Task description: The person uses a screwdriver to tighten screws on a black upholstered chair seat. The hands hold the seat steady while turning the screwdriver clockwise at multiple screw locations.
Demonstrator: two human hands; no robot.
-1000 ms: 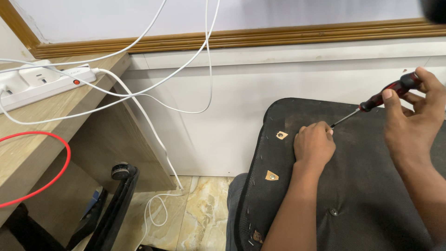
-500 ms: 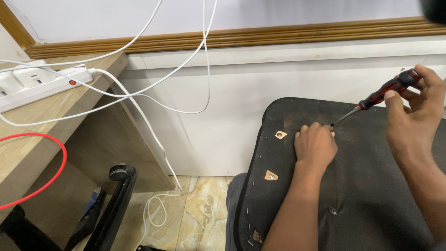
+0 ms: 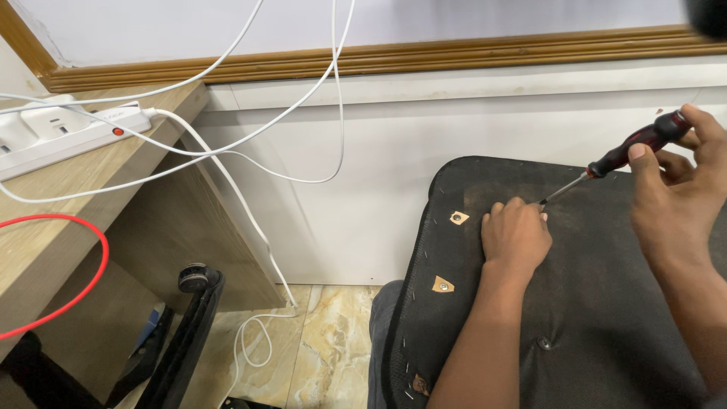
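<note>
A black upholstered chair panel [image 3: 598, 303] lies underside up in front of me, with staples along its edge and small brown patches [image 3: 443, 285] with screw holes. My left hand [image 3: 515, 235] rests curled on the panel, fingertips by the tip of a screwdriver. My right hand [image 3: 678, 189] grips the screwdriver's red and black handle [image 3: 640, 144]. Its thin shaft [image 3: 564, 191] slants down to the left and meets the fabric just beside my left fingers.
A wooden desk [image 3: 76, 204] at the left carries a white power strip [image 3: 68, 132], white cables [image 3: 250, 163] and a red cable [image 3: 91, 280]. A black chair base with a caster [image 3: 193, 280] lies below it. Behind is a white wall panel with wooden trim [image 3: 424, 54].
The view has drifted slightly. Both hands stay almost where they were, the screwdriver tip staying at the fabric by my left fingers.
</note>
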